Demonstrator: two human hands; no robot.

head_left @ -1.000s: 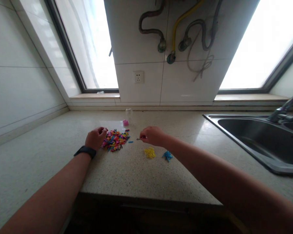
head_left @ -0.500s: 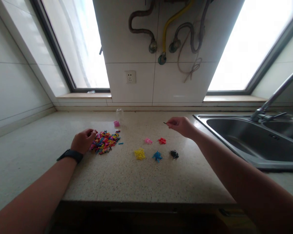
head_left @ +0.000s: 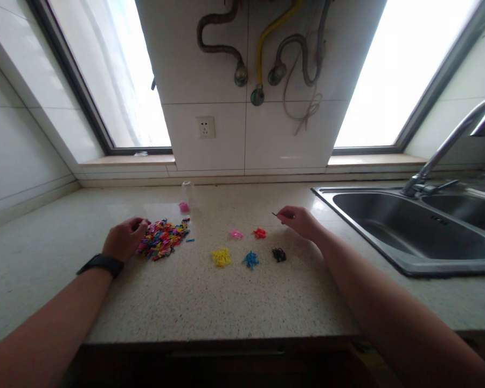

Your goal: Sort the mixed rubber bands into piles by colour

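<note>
R hand (head_left: 296,220) pinches dark pc (head_left: 274,215) beyond blk pile (head_left: 278,255); L hand (head_left: 123,240), well left of blk pile, curled, can't tell if gripping.

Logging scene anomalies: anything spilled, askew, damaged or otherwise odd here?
One small blue piece lies alone just right of the mixed pile, apart from the blue cluster; possibly a stray. A whitish scrap on the left windowsill looks like litter, too small to identify. No damage visible.
</note>
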